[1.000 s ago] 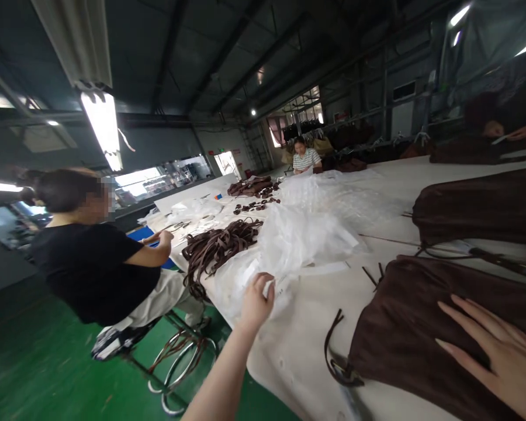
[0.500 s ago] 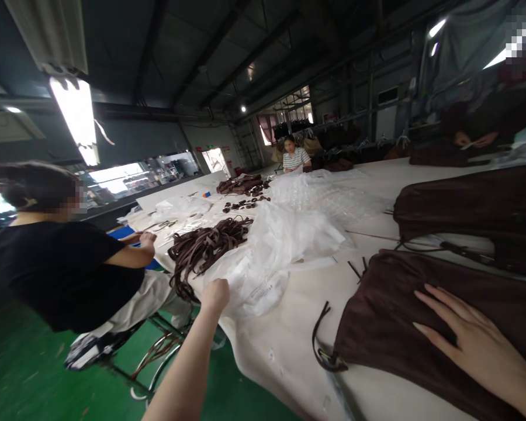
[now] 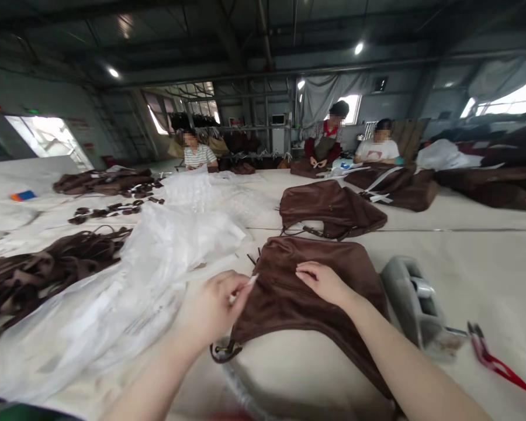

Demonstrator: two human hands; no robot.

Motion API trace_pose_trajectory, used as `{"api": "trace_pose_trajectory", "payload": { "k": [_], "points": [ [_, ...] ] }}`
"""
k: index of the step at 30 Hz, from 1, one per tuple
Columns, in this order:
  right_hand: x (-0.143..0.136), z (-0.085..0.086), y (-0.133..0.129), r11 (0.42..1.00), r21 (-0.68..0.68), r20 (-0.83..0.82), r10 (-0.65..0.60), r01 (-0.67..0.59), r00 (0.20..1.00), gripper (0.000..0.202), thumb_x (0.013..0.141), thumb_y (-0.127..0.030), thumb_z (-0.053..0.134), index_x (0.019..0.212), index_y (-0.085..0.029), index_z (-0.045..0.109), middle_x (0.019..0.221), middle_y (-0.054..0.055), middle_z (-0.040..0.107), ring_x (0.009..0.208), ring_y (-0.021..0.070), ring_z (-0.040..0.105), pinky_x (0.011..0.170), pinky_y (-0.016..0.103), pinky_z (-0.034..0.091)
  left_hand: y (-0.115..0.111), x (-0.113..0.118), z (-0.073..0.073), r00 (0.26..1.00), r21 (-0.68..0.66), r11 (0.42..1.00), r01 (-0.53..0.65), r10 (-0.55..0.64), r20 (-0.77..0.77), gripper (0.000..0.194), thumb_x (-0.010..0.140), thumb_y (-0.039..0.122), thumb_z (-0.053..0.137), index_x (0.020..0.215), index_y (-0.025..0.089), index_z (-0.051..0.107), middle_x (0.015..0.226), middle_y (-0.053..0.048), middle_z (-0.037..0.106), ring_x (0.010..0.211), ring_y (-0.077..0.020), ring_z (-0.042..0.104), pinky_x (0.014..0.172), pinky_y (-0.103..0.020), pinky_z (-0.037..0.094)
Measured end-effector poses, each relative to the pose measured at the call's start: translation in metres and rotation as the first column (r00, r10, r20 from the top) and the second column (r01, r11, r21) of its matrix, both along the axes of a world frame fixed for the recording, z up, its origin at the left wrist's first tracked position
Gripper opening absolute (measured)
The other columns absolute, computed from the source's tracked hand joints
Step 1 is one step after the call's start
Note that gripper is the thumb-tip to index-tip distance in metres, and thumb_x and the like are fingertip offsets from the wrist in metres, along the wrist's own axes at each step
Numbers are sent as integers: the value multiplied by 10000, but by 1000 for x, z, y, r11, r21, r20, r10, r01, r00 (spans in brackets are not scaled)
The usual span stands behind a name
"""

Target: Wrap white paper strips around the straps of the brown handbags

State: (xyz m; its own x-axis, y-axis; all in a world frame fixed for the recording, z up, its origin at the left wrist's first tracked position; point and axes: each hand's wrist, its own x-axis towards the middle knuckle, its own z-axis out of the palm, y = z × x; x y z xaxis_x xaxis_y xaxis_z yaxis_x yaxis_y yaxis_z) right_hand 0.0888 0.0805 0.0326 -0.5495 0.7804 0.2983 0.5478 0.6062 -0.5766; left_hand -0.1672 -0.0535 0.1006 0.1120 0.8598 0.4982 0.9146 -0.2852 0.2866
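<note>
A dark brown bag (image 3: 289, 307) lies flat on the table in front of me, its curved handle side towards me. My left hand (image 3: 221, 301), slightly blurred, is closed at the bag's left edge. A small white piece (image 3: 252, 280) shows between its thumb and fingers; I cannot make out what it is. On the bag's upper middle rests my right hand (image 3: 324, 283), fingers stretched out and holding nothing. Left of my left hand spreads a heap of clear plastic bags (image 3: 175, 245).
A grey tape dispenser (image 3: 409, 304) and red-handled pliers (image 3: 491, 356) lie to the right. Brown straps (image 3: 48, 266) are piled at the left. Another brown bag (image 3: 319, 204) lies just beyond mine. Several people sit or stand across the table (image 3: 464, 251).
My view has swung right. My left hand has come off the plastic bags and over to the brown bag's left edge. My right hand stays on the bag, its fingers closer together.
</note>
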Motion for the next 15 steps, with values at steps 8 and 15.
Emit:
{"api": "trace_pose_trajectory", "payload": {
  "k": [8, 15],
  "points": [
    [91, -3, -45, 964, -179, 281, -143, 198, 949, 360, 681, -467, 686, 930, -212, 635, 837, 45, 671, 744, 202, 629, 678, 304, 489, 80, 132, -41, 880, 21, 916, 401, -391, 268, 135, 829, 213, 522, 718, 186, 594, 697, -5, 602, 649, -120, 542, 627, -228, 406],
    [80, -68, -79, 976, 77, 263, -216, 203, 940, 447, 840, -397, 519, 1256, -239, 468, 1249, 107, 497, 1223, 285, 441, 1037, 454, 357, 125, 113, -113, 763, -266, 861, 433, -194, 617, 148, 797, 262, 554, 716, 160, 623, 673, 5, 638, 607, -107, 557, 585, -201, 435]
  ]
}}
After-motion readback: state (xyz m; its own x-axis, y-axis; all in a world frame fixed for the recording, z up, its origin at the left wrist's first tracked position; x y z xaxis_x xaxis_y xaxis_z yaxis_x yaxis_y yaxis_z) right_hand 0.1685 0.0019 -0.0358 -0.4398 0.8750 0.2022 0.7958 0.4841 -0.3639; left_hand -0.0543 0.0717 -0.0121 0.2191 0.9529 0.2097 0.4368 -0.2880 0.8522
